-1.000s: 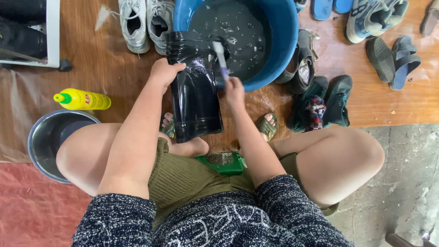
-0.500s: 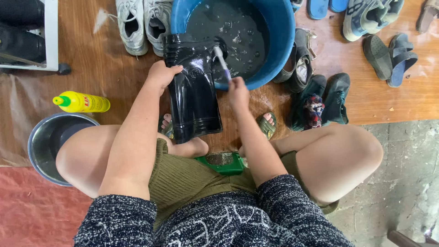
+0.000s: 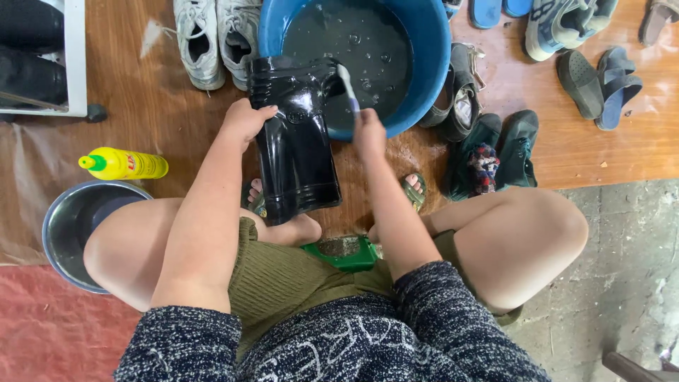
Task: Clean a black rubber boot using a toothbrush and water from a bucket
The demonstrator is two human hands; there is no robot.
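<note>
The left hand (image 3: pixel 244 122) still grips the black boot (image 3: pixel 293 141); the right hand (image 3: pixel 369 134), clutching a toothbrush (image 3: pixel 348 88), has barely shifted, so scrubbing continues.

The floor is brown wood planks (image 3: pixel 622 152), wet in places. At the right edge it meets grey concrete (image 3: pixel 622 283); a red mat (image 3: pixel 49 332) lies at the lower left.
</note>
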